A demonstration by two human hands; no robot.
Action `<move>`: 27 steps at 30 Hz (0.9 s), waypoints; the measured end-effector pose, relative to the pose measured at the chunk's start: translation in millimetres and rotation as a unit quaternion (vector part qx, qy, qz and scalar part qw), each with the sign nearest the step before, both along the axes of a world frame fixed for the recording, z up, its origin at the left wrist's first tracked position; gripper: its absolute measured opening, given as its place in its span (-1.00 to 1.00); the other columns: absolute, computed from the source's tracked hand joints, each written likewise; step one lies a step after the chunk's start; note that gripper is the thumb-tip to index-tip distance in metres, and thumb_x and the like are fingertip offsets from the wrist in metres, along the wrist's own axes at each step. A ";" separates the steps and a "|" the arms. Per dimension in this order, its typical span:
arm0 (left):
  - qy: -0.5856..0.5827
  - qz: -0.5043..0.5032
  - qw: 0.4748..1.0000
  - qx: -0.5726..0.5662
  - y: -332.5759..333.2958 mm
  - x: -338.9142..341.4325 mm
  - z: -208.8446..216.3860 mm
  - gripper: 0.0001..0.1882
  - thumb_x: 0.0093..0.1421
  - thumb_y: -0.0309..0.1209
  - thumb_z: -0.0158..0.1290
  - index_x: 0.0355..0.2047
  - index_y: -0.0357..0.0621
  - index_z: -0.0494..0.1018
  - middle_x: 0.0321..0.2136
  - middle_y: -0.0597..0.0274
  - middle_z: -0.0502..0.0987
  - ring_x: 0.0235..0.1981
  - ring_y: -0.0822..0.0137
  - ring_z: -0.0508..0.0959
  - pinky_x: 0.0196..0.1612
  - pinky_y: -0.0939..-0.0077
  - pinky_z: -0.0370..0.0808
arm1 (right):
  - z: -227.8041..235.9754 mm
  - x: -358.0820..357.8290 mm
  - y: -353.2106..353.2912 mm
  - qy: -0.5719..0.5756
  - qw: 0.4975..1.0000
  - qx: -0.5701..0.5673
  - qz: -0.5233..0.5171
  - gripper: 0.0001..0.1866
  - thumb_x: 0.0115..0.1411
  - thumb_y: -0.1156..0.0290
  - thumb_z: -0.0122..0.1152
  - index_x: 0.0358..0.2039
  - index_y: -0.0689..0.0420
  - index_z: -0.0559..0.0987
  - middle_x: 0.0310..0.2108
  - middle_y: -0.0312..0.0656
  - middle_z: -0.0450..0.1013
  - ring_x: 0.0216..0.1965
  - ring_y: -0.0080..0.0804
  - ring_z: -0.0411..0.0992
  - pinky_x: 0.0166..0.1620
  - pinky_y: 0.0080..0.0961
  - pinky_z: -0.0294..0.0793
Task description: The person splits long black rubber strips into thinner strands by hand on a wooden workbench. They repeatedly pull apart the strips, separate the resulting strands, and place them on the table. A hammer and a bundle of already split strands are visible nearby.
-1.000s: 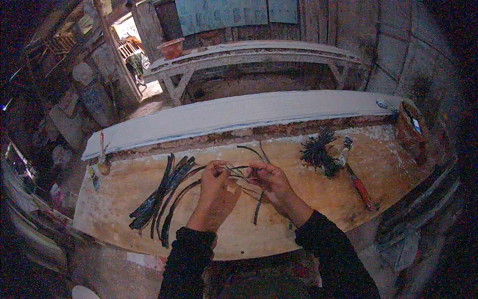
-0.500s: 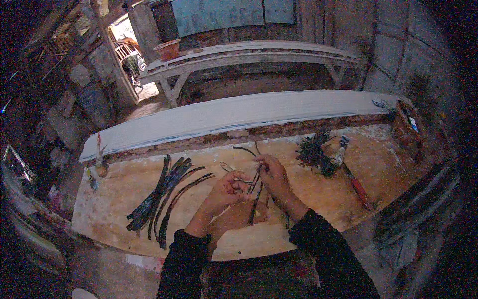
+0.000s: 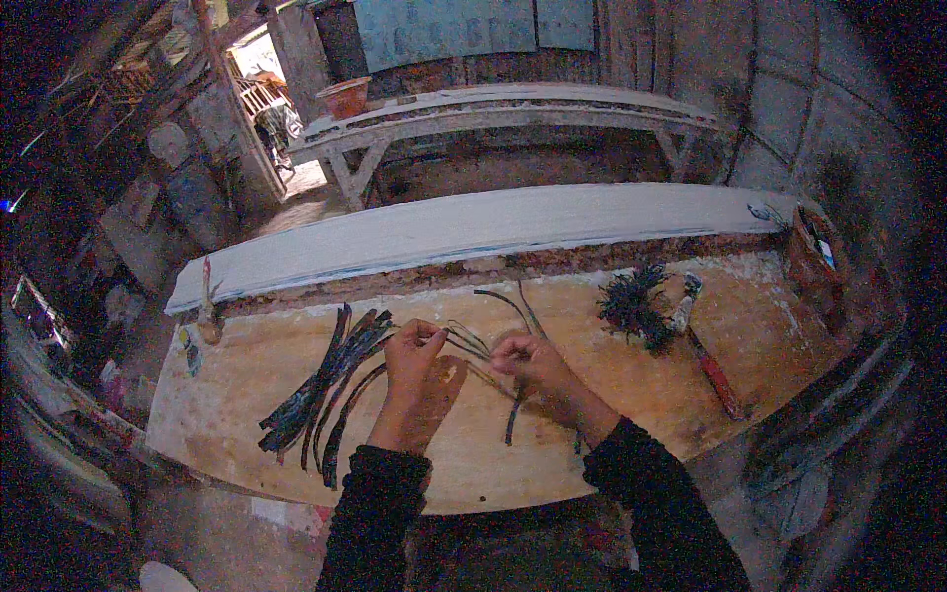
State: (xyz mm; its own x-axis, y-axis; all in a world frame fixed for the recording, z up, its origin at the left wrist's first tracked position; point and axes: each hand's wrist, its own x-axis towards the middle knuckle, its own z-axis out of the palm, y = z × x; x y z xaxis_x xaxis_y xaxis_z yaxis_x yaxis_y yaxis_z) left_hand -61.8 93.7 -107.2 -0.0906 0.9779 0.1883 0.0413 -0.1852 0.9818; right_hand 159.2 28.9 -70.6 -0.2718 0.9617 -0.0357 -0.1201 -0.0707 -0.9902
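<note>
Thin, pliant strands (image 3: 468, 341) stretch between my two hands above the wooden board, looping slightly. My left hand (image 3: 414, 363) pinches one end between thumb and finger, beside a bundle of dark, flat strips (image 3: 321, 387). My right hand (image 3: 541, 367) is closed round the other end, its fingers slightly blurred. Behind and under the right hand lie several loose dark strips (image 3: 500, 297) on the board; the hand partly covers them. Some curved strips lie apart from the bundle, on the side nearer my left wrist.
On the wooden board (image 3: 237, 424) at right lie a dark bushy clump (image 3: 631, 304) and a red-handled tool (image 3: 712, 373) with a pale head. A long white plank (image 3: 473, 219) runs along the far edge. A brown container (image 3: 815, 247) stands far right; beyond is a bench (image 3: 513, 116).
My hands have moved apart: the left has shifted left toward the bundle, and the strands now stretch between them. The whole view has shifted slightly.
</note>
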 end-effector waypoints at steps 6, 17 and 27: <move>-0.129 -0.039 0.985 -0.105 -33.2 35.6 41.3 -0.89 0.10 -0.44 0.17 -0.42 -0.21 0.48 -0.53 0.28 0.46 -0.54 0.53 0.40 -0.53 0.55 0.37 | 22.7 0.1 -28.6 0.079 0.990 -0.065 0.101 -0.85 0.06 0.44 0.33 -0.38 0.14 0.54 -0.15 -0.37 0.36 -0.40 -0.56 0.39 -0.32 -0.53 0.43; -0.190 -0.275 0.931 -0.145 -29.8 37.4 0.1 -0.89 0.17 -0.42 0.15 -0.34 -0.19 0.49 -0.51 0.37 0.47 -0.46 0.52 0.42 -0.39 0.60 0.37 | -8.6 17.6 12.3 -0.106 0.979 0.133 -0.112 -0.88 0.10 0.58 0.25 -0.33 0.14 0.54 -0.25 -0.33 0.39 -0.25 -0.51 0.35 -0.17 -0.57 0.35; -0.162 -0.403 0.875 -0.215 -60.4 67.9 19.3 -0.90 0.20 -0.46 0.08 -0.41 -0.14 0.39 -0.46 0.32 0.45 -0.54 0.44 0.44 -0.39 0.42 0.49 | -24.0 34.1 12.6 -0.132 0.943 0.153 -0.266 -0.86 0.22 0.47 0.09 -0.24 0.13 0.58 -0.37 -0.32 0.33 -0.29 -0.47 0.33 -0.18 -0.52 0.35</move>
